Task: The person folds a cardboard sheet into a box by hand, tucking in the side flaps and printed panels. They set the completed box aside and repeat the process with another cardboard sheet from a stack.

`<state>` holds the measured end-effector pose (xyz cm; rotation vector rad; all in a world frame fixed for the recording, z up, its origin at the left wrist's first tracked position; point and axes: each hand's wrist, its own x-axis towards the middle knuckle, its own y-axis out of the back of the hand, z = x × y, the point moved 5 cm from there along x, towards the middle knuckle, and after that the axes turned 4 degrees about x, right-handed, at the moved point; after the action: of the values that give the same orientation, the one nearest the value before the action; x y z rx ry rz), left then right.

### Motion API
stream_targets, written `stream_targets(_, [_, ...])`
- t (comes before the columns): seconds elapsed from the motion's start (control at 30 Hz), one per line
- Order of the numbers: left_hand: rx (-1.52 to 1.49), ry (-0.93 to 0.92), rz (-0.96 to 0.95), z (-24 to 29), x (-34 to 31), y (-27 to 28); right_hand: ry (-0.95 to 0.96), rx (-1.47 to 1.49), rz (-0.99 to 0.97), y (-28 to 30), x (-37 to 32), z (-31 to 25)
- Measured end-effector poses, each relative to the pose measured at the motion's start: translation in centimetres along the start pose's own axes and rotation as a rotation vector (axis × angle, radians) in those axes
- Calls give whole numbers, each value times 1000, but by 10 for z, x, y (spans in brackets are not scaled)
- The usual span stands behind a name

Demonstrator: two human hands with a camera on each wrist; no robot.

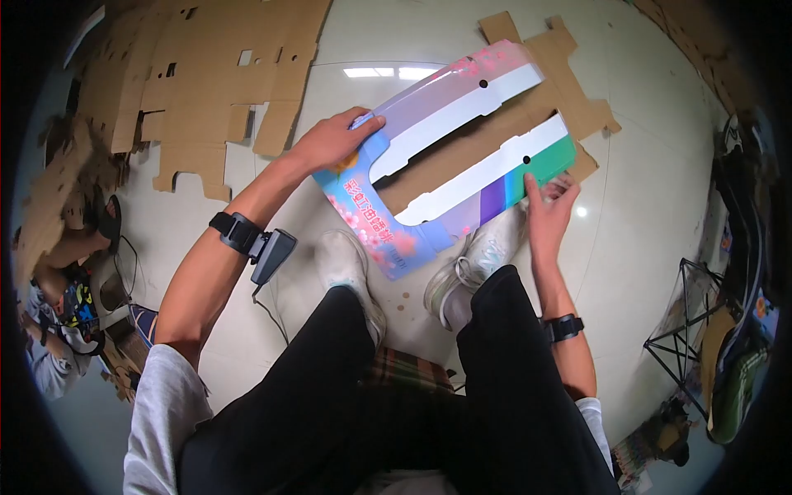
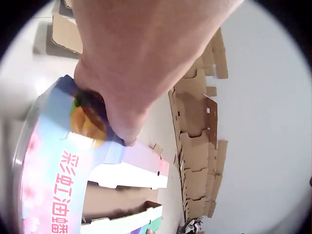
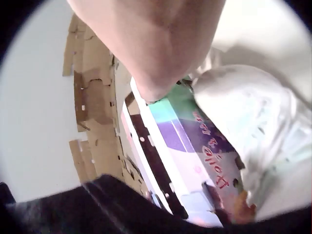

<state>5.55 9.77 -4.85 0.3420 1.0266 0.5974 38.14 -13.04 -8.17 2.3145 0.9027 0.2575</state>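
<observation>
A printed cardboard box point(image 1: 371, 206), partly folded, stands over the floor just beyond the shoes. Its near end wall is blue and pink with red lettering, and its long sides have white folded flaps. My left hand point(image 1: 334, 140) grips the box's left corner, thumb lying along the top edge; the left wrist view shows that hand point(image 2: 124, 83) over the blue corner beside a fruit picture. At the green part of the right side wall, my right hand point(image 1: 551, 214) pinches the cardboard, thumb on the near face. Its other fingers are partly hidden behind the wall.
Flattened brown cardboard sheets point(image 1: 194, 91) lie on the tiled floor at the upper left. A brown cut-out piece point(image 1: 569, 70) extends past the box's far end. Two white shoes point(image 1: 351, 268) stand close to the box. At right is a black metal frame point(image 1: 683, 346).
</observation>
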Motion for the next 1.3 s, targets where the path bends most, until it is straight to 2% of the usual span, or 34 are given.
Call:
stream_targets(0.03, [-54, -35, -28, -10, 4, -10, 96, -30, 89, 1, 10, 2])
stream_targets(0.13, [-182, -92, -103, -18, 8, -21, 31, 261, -274, -10, 62, -13])
stream_targets(0.2, [-226, -66, -133, -22, -2, -29, -26, 229, -409, -24, 90, -27])
stream_targets(0.23, [-311, -34, -219, -19, -10, -33, -53, 218, -476, -31, 103, -33])
stream_targets(0.33, [-213, -14, -138, -22, -27, -34, -34, 237, -664, -51, 137, -71])
stream_targets(0.37, [-173, -6, -175, -29, -30, -31, -132, 240, -703, -56, 135, -84])
stream_targets(0.47, [-127, 39, -165, -38, -38, -33, 138, 51, -760, -96, 147, -67])
stream_targets(0.5, [-60, 63, -186, -34, -38, -32, 185, 80, -797, -102, 139, -69])
stream_targets(0.6, [120, 100, -246, -36, -39, -32, 290, -139, -731, -111, 128, -70])
stream_targets(0.67, [233, 56, -256, -40, -40, -41, 293, -223, -794, -107, 126, -77])
stream_targets(0.7, [252, 119, -348, -35, -45, -44, 284, -268, -828, -102, 124, -81])
stream_targets(0.8, [95, -2, -432, -56, -51, -71, 381, -383, -829, -102, 133, -93])
stream_targets(0.83, [-56, 37, -560, -58, -57, -83, 420, -312, -814, -108, 134, -97])
stream_targets(0.93, [-87, -102, -659, -58, -69, -103, 506, -289, -880, -138, 125, -106])
stream_targets(0.97, [205, -104, -641, -57, -73, -98, 449, -317, -914, -134, 121, -107])
stream_targets(1.03, [284, -5, -554, -55, -56, -77, 341, -382, -981, -137, 106, -117])
stream_targets(1.07, [326, 41, -503, -52, -45, -63, 342, -391, -938, -135, 108, -117])
stream_targets(1.13, [387, 100, -144, -16, -26, -8, 338, -407, -851, -134, 105, -114])
stream_targets(1.2, [451, -183, 299, 5, 0, 23, 333, -376, -777, -123, 102, -105])
stream_targets(1.27, [272, -441, 388, 36, 18, 25, 348, -326, -724, -110, 99, -100])
stream_targets(1.3, [327, -451, 388, 44, 33, 15, 365, -288, -710, -107, 98, -99])
